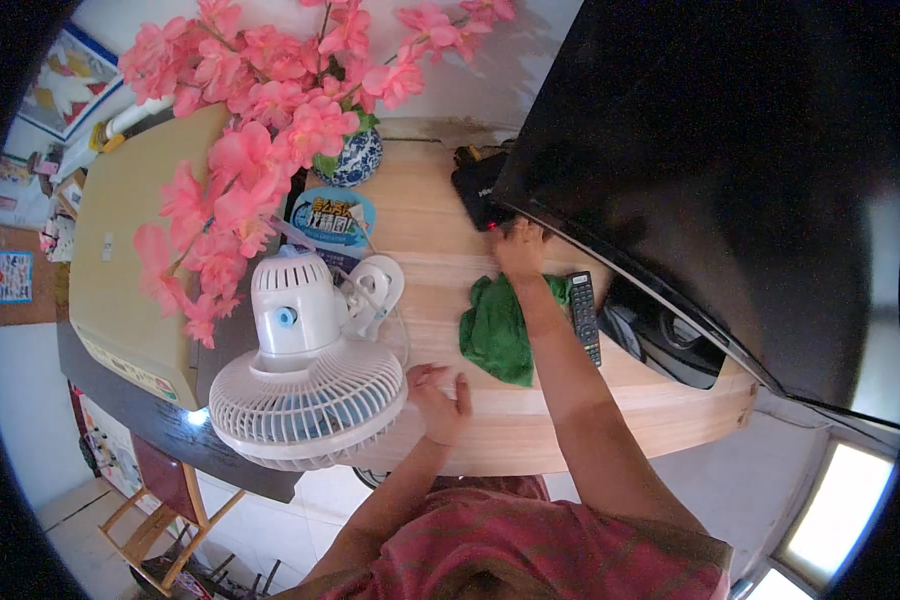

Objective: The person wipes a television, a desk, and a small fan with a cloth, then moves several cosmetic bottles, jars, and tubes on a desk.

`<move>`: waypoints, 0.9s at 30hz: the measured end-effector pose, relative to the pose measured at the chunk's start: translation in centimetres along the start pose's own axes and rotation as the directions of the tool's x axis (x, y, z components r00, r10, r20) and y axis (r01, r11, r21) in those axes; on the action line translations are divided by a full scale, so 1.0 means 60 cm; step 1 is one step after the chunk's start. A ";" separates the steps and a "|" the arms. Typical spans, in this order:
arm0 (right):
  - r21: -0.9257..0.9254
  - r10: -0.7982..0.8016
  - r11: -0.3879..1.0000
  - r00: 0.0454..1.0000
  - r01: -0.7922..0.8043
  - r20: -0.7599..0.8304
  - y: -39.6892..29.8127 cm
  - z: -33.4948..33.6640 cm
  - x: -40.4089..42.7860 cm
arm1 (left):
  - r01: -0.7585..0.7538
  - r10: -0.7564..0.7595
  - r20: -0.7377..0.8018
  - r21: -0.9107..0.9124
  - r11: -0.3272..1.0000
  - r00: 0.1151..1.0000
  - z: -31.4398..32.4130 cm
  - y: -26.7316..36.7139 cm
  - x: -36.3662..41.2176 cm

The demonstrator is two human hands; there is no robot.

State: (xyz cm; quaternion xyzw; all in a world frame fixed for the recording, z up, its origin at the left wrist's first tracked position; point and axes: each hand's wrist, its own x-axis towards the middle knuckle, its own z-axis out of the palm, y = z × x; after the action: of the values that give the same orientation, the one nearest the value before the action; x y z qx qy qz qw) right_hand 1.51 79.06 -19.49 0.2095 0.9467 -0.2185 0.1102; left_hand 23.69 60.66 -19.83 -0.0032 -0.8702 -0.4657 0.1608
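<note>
My right hand (521,249) reaches to the front corner of a black set-top box (478,191) with a small red light, close under the lower edge of a large flat-screen television (705,187). Its fingertips are partly hidden, so I cannot tell whether they grip anything. A crumpled green cloth (495,330) lies beneath and left of my right forearm. On the other side of that forearm is a black remote control (585,319). My left hand (441,405) rests low over the wooden tabletop (435,262), fingers apart and holding nothing, right beside the cage of a white electric fan (307,397).
A blue-and-white porcelain vase (356,159) holds pink artificial flowers (247,157) that overhang the left side. A blue printed hand fan (334,217) lies near the vase. Further left stands a beige cabinet-like box (142,247) on a dark surface. A wooden chair (169,495) is below.
</note>
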 end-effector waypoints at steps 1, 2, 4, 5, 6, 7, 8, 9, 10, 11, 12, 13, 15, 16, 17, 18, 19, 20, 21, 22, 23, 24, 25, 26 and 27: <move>-0.001 -0.002 1.000 1.000 0.002 0.005 -0.002 0.008 -0.004 | 0.004 -0.004 -0.001 0.003 1.000 1.000 0.000 0.015 0.017; 0.011 -0.040 0.999 0.992 0.042 -0.121 -0.001 0.015 -0.012 | -0.140 0.137 0.076 0.036 0.990 0.988 0.011 0.025 0.046; 0.007 -0.087 0.996 0.965 0.091 -0.246 0.004 0.025 -0.033 | -0.257 0.247 0.165 0.039 0.966 0.955 0.030 0.050 0.125; -0.014 -0.265 0.961 0.906 0.276 -0.329 0.010 0.031 -0.051 | -0.230 0.223 0.180 0.017 0.973 0.958 0.040 0.058 0.168; -0.050 -0.433 0.890 0.807 0.452 -0.401 0.014 0.035 -0.071 | -0.220 0.210 0.141 0.063 0.973 0.968 0.051 0.062 0.208; -0.056 -0.444 0.885 0.804 0.461 -0.395 0.012 0.035 -0.093 | -0.207 0.196 0.100 0.112 0.972 0.975 0.061 0.060 0.243; -0.087 -0.536 0.839 0.788 0.537 -0.301 0.007 0.032 -0.118 | -0.197 0.188 0.090 0.115 0.974 0.978 0.068 0.050 0.271; -0.110 -0.619 0.785 0.759 0.610 -0.203 0.001 0.024 -0.147 | -0.197 0.177 0.115 0.196 0.961 0.977 0.074 0.034 0.295; -0.104 -0.611 0.789 0.755 0.606 -0.237 -0.004 0.013 -0.180 | -0.198 0.164 0.141 0.276 0.941 0.976 0.076 0.016 0.307; -0.098 -0.603 0.793 0.750 0.602 -0.272 -0.008 -0.003 -0.217 | -0.190 0.158 0.132 0.278 0.942 0.978 0.075 -0.003 0.309; -0.085 -0.557 0.825 0.780 0.559 -0.286 -0.015 -0.013 -0.257 | -0.178 0.126 0.173 0.333 0.926 0.977 0.074 -0.027 0.310; -0.078 -0.503 0.859 0.810 0.505 -0.302 -0.012 -0.020 -0.292 | -0.174 0.095 0.218 0.377 0.910 0.971 0.078 -0.036 0.311; -0.118 -0.404 0.915 0.882 0.387 -0.243 0.021 -0.011 -0.345 | -0.193 0.090 0.264 0.398 0.897 0.960 0.081 -0.025 0.302; -0.157 -0.296 0.950 0.936 0.268 -0.191 0.033 -0.011 -0.356 | -0.216 0.086 0.306 0.424 0.879 0.948 0.082 -0.018 0.299; -0.161 -0.297 0.950 0.936 0.269 -0.190 0.049 -0.006 -0.351 | -0.213 0.084 0.304 0.422 0.881 0.949 0.083 -0.013 0.300; -0.099 -0.340 0.940 0.916 0.326 -0.215 0.075 0.003 -0.338 | -0.200 0.073 0.295 0.428 0.881 0.953 0.085 -0.005 0.303; -0.033 -0.381 0.923 0.894 0.384 -0.235 0.076 -0.001 -0.333 | -0.183 0.055 0.287 0.441 0.879 0.956 0.085 -0.005 0.301; 0.008 -0.395 0.908 0.861 0.420 -0.321 0.073 0.001 -0.313 | -0.178 0.050 0.286 0.442 0.879 0.957 0.083 -0.007 0.300; 0.012 -0.400 0.905 0.861 0.425 -0.313 0.044 -0.011 -0.297 | -0.168 0.046 0.246 0.507 0.846 0.968 0.080 -0.014 0.298; 0.170 -0.349 0.880 0.846 0.443 -0.403 0.006 -0.030 -0.281 | -0.159 0.050 0.205 0.562 0.811 0.977 0.081 -0.017 0.299; 0.322 -0.279 0.824 0.829 0.465 -0.484 -0.029 -0.039 -0.258 | -0.160 0.052 0.203 0.564 0.810 0.978 0.080 -0.019 0.301; 0.262 -0.363 0.787 0.763 0.558 -0.535 -0.056 -0.040 -0.229 | -0.172 0.065 0.207 0.556 0.813 0.976 0.080 -0.020 0.301; 0.196 -0.440 0.742 0.687 0.641 -0.579 -0.085 -0.039 -0.201 | -0.185 0.078 0.214 0.548 0.816 0.974 0.079 -0.022 0.300; 0.101 -0.532 0.741 0.672 0.664 -0.516 -0.120 -0.034 -0.174 | -0.182 0.099 0.181 0.532 0.827 0.978 0.078 -0.037 0.298; 0.000 -0.610 0.734 0.658 0.680 -0.441 -0.147 -0.027 -0.144 | -0.185 0.098 0.187 0.532 0.826 0.977 0.078 -0.036 0.299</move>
State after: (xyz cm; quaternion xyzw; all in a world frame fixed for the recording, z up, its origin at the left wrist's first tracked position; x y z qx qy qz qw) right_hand 5.10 69.61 -12.21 -0.0915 0.9382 -0.2712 -0.1944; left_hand 5.03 60.62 -18.89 -0.0574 -0.9737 -0.1831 0.1226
